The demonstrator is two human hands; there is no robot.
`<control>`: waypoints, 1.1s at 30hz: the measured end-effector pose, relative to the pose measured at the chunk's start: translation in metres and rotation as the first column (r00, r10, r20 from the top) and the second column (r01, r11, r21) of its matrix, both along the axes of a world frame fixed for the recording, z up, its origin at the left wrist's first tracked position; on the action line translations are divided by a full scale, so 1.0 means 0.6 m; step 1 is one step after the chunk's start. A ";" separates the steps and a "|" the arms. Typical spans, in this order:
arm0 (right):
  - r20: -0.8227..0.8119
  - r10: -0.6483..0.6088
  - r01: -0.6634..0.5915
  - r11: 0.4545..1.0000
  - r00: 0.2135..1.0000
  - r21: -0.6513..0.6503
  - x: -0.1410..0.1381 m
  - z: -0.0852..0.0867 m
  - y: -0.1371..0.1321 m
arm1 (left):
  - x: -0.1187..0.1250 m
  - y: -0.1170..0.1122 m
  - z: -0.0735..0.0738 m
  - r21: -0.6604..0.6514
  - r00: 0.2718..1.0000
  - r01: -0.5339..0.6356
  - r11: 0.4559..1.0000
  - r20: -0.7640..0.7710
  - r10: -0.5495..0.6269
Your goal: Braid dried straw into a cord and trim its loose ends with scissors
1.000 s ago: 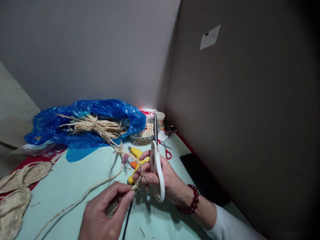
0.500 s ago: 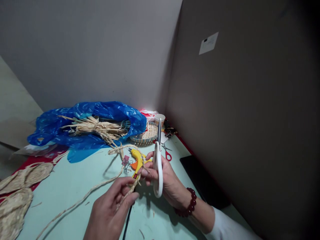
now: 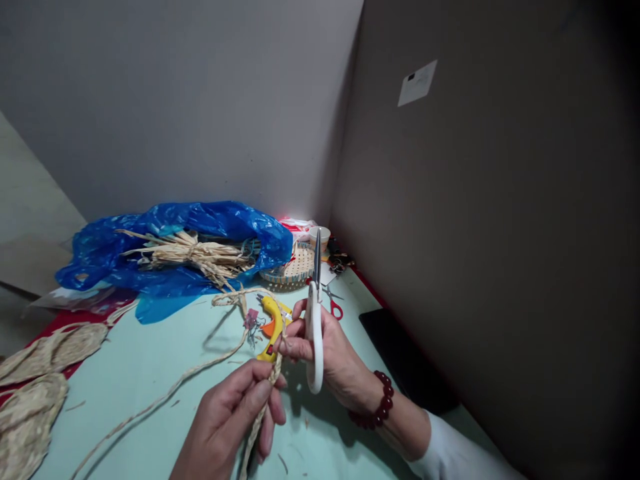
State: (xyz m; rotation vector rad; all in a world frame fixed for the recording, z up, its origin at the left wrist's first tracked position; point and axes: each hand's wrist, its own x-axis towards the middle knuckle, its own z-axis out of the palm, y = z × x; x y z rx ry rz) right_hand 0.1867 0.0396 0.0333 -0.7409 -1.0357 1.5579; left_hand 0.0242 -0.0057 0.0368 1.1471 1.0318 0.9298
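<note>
My left hand (image 3: pixel 235 417) pinches a braided straw cord (image 3: pixel 257 427) between thumb and fingers, and its lower end hangs down past the palm. My right hand (image 3: pixel 325 350) holds white-handled scissors (image 3: pixel 315 333) with the blades pointing up and away. Its thumb and fingertips also pinch the upper part of the same cord. Just beyond the fingers lies a yellow hot glue gun (image 3: pixel 273 313) with an orange trigger. A long twisted straw strand (image 3: pixel 175 387) runs across the pale green table to the left.
A blue plastic bag (image 3: pixel 125 240) holds a bundle of dried straw (image 3: pixel 193 253). Behind the hands are a woven basket (image 3: pixel 295 267), a paper cup (image 3: pixel 323 239) and red-handled scissors (image 3: pixel 337 309). Woven straw soles (image 3: pixel 30 420) lie at left, a black flat object (image 3: pixel 400 353) at right by the wall.
My left hand has shifted its grip on the cord, so more of the braid shows below its fingers. The right hand with the scissors has hardly moved.
</note>
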 end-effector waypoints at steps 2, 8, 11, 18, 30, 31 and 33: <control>0.002 -0.002 0.002 1.000 1.000 0.000 -0.001 0.000 0.001 | 0.004 -0.002 -0.002 -0.014 1.000 -0.021 1.000 0.017 0.021; 0.186 -0.008 0.002 0.999 0.983 0.032 0.001 0.007 0.000 | 0.011 -0.008 0.002 0.024 0.991 -0.126 0.992 -0.030 0.127; 0.489 -0.172 0.058 0.969 0.855 0.240 0.013 0.021 -0.011 | 0.005 -0.005 0.013 0.048 0.971 -0.239 0.970 0.038 0.237; 0.734 -0.578 -0.280 0.683 0.357 0.674 0.040 0.015 -0.041 | -0.023 0.011 0.024 0.114 0.915 -0.391 0.913 0.160 0.371; 0.699 -0.714 -0.513 0.589 0.033 0.625 0.050 0.000 -0.033 | -0.017 -0.007 0.028 0.269 0.865 -0.495 0.826 0.062 0.498; 0.704 -0.710 -0.507 0.595 0.034 0.624 0.051 -0.001 -0.032 | -0.018 -0.006 0.028 0.245 0.867 -0.496 0.833 0.094 0.489; 0.708 -0.705 -0.496 0.602 0.038 0.626 0.053 -0.004 -0.030 | -0.021 -0.002 0.027 0.182 0.879 -0.469 0.864 0.189 0.437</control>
